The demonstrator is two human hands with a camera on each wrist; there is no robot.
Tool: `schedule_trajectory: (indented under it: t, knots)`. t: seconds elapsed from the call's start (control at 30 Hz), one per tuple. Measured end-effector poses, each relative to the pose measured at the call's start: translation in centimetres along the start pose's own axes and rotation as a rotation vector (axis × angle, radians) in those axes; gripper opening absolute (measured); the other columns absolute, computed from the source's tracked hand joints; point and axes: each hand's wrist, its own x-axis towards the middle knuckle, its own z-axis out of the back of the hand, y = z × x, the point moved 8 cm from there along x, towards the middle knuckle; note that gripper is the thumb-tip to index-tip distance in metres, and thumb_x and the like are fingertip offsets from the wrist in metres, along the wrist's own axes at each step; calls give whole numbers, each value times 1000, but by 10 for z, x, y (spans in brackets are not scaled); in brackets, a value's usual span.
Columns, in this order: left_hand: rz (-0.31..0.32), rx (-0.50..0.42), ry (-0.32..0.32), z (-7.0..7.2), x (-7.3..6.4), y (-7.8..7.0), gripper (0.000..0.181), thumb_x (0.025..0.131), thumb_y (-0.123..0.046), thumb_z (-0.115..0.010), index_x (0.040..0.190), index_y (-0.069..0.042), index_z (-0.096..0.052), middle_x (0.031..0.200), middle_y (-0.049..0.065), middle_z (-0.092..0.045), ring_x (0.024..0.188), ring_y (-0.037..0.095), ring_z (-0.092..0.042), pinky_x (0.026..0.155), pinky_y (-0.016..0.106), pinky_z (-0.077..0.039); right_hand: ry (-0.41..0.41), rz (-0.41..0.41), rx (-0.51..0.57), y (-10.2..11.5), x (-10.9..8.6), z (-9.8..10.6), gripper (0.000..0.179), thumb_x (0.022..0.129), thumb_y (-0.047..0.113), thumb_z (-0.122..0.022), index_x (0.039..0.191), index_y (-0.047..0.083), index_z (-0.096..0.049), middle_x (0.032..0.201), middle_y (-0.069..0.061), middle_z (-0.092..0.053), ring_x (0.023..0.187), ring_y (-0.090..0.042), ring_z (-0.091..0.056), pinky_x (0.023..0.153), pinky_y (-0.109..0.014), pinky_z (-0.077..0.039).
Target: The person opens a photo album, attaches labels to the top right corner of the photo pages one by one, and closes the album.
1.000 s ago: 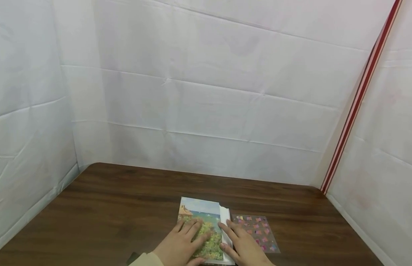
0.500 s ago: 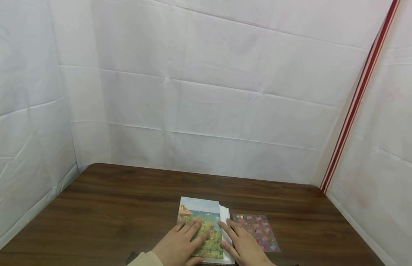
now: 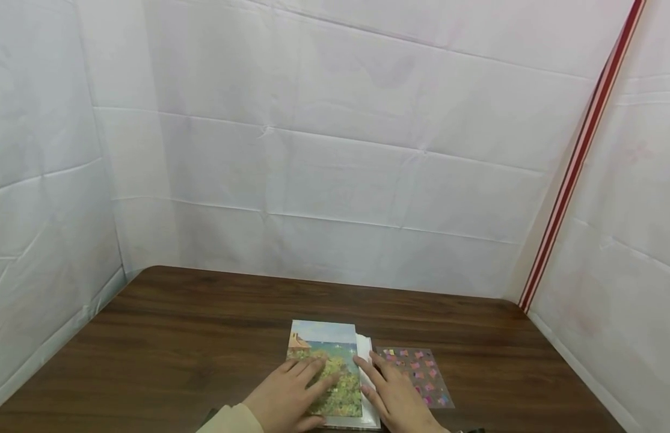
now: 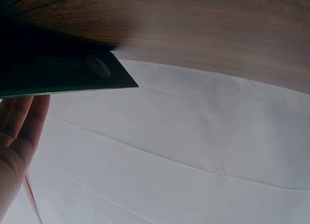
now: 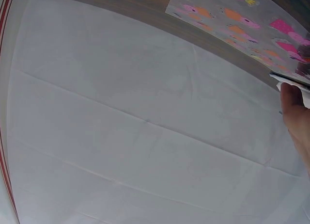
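A book (image 3: 325,335) with a painted cover of a house, sea and garden lies on the table in the head view. My left hand (image 3: 285,394) rests on its lower left part, fingers stretched across the cover. With spread fingers, my right hand (image 3: 398,397) touches the cover's right edge and the white pages (image 3: 365,347) jutting out beside it. Seen from the left wrist, the book's dark green side (image 4: 68,71) meets the left fingers (image 4: 31,115). In the right wrist view, the right fingers (image 5: 293,100) are at the white page edge.
Right of the book lies a clear sticker sheet (image 3: 421,370) with pink and orange shapes, partly behind the right hand. The brown wooden table (image 3: 194,337) ends at white cloth walls (image 3: 313,168). A red-striped band (image 3: 578,162) runs down the right corner.
The head view has drifted slightly. Both hands stay on the book in nearly the same pose, with a bit more lettering showing beside the left fingers.
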Motion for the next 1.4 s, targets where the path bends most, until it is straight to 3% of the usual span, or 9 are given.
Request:
schedule_trajectory:
  t: [0.3,0.57,0.7,0.97,1.2,1.4]
  knots:
    - [-10,16,1,0,1,0,62,84,-58,-45,135,-23,-38,123,3,-56,107,16,-57,82,35,-51,-6,-10,-25,1,1,1,48,95,45,-30,141,30,-28,142,-11,-37,125,-30,-42,92,-56,-39]
    - [6,7,25,1,0,0,54,88,-56,-38,132,-24,-43,122,2,-56,106,16,-56,80,34,-51,-153,43,-134,7,0,11,49,93,36,-43,139,22,-33,142,-12,-38,125,-30,-42,93,-52,-40]
    - [13,0,5,2,0,1,54,88,-56,-39,131,-24,-43,120,2,-56,104,15,-57,78,32,-52,-211,54,-162,8,0,15,50,91,33,-48,138,21,-35,141,-11,-39,123,-28,-44,91,-50,-43]
    - [54,-25,22,2,1,3,53,89,-57,-35,131,-26,-43,121,2,-55,104,16,-56,78,34,-52,-251,54,-173,8,0,17,49,90,30,-52,136,21,-39,138,-10,-43,119,-28,-48,89,-49,-44]
    - [76,-62,-56,6,0,6,52,85,-55,-48,128,-26,-46,116,0,-56,101,15,-56,79,34,-51,-278,68,-204,8,1,18,48,89,29,-52,135,19,-41,136,-11,-46,118,-26,-50,89,-48,-45]
    - [75,-65,-35,5,1,6,53,85,-54,-47,130,-26,-42,115,-1,-55,101,15,-56,80,35,-51,-291,86,-216,8,1,18,47,89,30,-51,134,19,-42,135,-11,-47,118,-27,-49,89,-47,-46]
